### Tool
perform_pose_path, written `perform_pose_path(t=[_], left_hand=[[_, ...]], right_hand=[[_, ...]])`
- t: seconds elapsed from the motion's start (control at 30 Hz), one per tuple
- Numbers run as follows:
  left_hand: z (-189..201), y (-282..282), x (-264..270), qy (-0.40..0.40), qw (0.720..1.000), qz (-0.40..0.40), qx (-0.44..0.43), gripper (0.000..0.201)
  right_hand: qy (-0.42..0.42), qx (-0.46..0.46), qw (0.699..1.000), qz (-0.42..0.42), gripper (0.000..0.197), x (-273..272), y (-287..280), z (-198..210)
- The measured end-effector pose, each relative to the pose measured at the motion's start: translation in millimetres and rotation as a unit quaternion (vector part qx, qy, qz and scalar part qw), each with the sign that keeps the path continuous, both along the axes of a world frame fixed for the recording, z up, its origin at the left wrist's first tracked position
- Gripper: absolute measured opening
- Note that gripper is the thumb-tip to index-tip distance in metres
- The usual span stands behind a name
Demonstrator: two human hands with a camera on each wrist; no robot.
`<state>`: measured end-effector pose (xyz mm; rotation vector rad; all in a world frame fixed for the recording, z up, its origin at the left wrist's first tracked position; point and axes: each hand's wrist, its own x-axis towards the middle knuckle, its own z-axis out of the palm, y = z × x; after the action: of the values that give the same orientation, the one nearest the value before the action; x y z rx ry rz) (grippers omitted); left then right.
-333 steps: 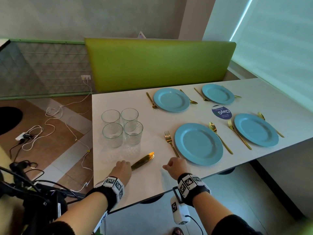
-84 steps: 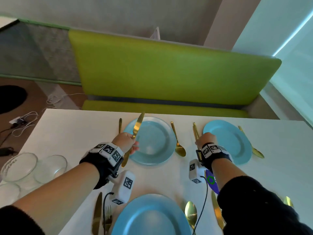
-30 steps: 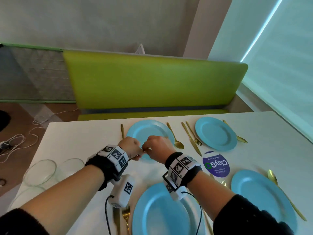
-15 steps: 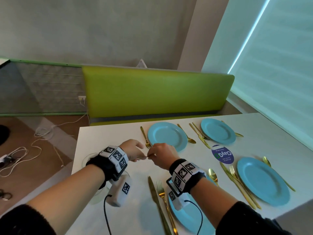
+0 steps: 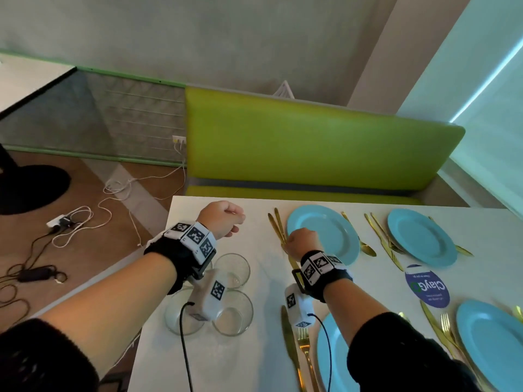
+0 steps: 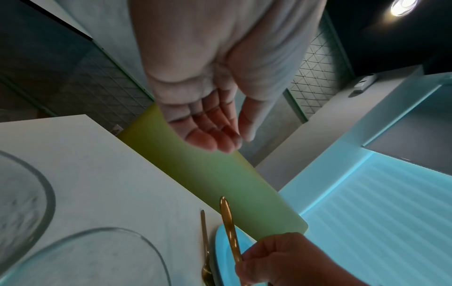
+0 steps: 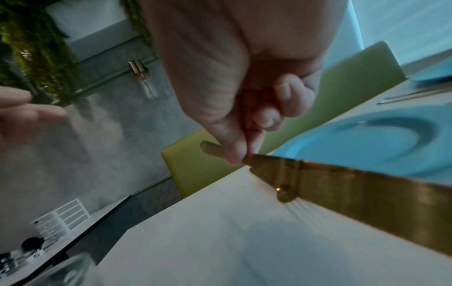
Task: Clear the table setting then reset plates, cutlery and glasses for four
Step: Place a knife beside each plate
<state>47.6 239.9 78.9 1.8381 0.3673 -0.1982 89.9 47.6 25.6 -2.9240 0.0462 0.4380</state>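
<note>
My right hand [image 5: 300, 241] pinches a gold knife [image 7: 342, 185] between thumb and fingers, low over the white table [image 5: 254, 349], at the left rim of the far-left blue plate [image 5: 322, 233]. The knife's handle [image 6: 228, 228] points away toward the bench and its blade runs back under my wrist. A gold fork [image 6: 204, 232] lies just left of it. My left hand [image 5: 226, 219] hovers further left above the table, fingers relaxed and empty. Several clear glasses [image 5: 232, 270] stand under my left forearm.
Three more blue plates sit at far right [image 5: 421, 240], near left [image 5: 334, 355] and near right [image 5: 492, 340], each flanked by gold cutlery. A purple round coaster [image 5: 427, 285] lies between them. A green bench [image 5: 311, 145] backs the table; cables trail on the floor at left.
Half a second ago both hands met at the knife. My left hand has let go and moved left; my right hand has carried the knife down beside the far-left plate.
</note>
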Motion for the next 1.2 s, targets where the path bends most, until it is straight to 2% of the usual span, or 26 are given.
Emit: perform_pose_path(t=[0.07, 0.23, 0.43, 0.7, 1.2], left_hand=[[-2.9, 4.7, 9.0, -0.010, 1.000, 0.025, -0.016, 0.015], [-11.5, 12.1, 28.6, -0.010, 0.998, 0.048, -0.033, 0.015], [-25.7, 13.5, 45.4, -0.006, 0.998, 0.058, -0.030, 0.015], [-35.1, 10.6, 56.6, 0.000, 0.998, 0.058, -0.032, 0.018], [-46.2, 8.5, 62.7, 0.011, 0.997, 0.062, -0.034, 0.019]], right_hand=[[0.026, -0.007, 1.000, -0.003, 0.025, 16.9, 8.0, -9.8], [0.053, 0.040, 0.995, -0.068, 0.032, 48.3, 18.0, -31.3], [0.050, 0.041, 0.992, -0.107, 0.016, 68.3, 25.6, -48.5], [0.044, 0.066, 0.988, -0.134, 0.021, 77.0, 32.0, -66.5], [-0.003, 0.064, 0.987, -0.149, 0.023, 88.6, 33.7, -71.6]])
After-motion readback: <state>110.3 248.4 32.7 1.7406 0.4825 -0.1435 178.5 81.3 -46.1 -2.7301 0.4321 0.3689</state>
